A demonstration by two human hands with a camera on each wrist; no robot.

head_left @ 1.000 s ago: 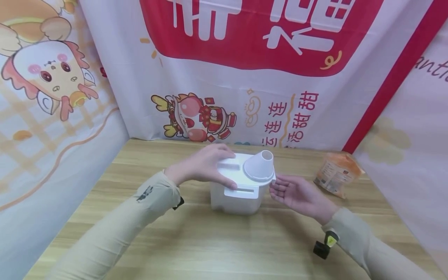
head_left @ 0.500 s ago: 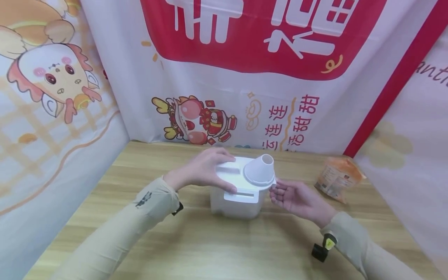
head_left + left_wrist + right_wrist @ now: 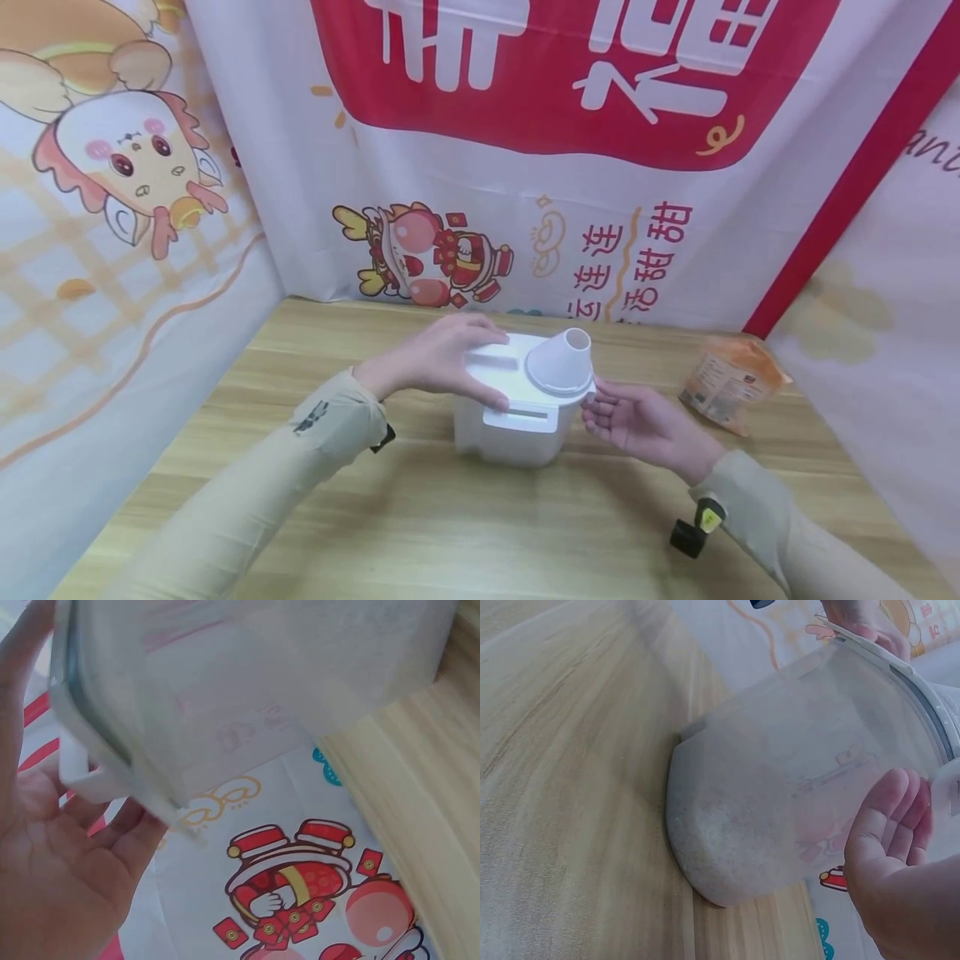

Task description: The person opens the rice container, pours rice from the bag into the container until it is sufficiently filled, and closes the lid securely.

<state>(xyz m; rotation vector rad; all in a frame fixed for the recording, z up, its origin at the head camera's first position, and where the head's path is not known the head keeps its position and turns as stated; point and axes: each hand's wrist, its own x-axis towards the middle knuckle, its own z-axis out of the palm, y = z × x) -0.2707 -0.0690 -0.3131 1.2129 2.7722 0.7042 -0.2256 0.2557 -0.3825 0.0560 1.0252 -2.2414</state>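
A translucent white container point(image 3: 504, 442) with a white lid point(image 3: 508, 379) stands upright on the wooden table. On the lid's right side sits a white cone-shaped cup point(image 3: 561, 363). The left hand point(image 3: 442, 358) grips the lid from the left, thumb at the near edge and fingers over the far side. At the lid's right end, the right hand point(image 3: 648, 429) touches the edge with its fingertips, palm up and fingers bent. Whitish contents show low in the container point(image 3: 727, 832) in the right wrist view.
An orange and white bag point(image 3: 729, 379) lies at the table's back right. Printed cloth point(image 3: 450, 183) hangs behind the wooden table point(image 3: 450, 533) and along both sides.
The head view has shifted slightly. Both hands keep their places at the lid, and the container stands where it was.
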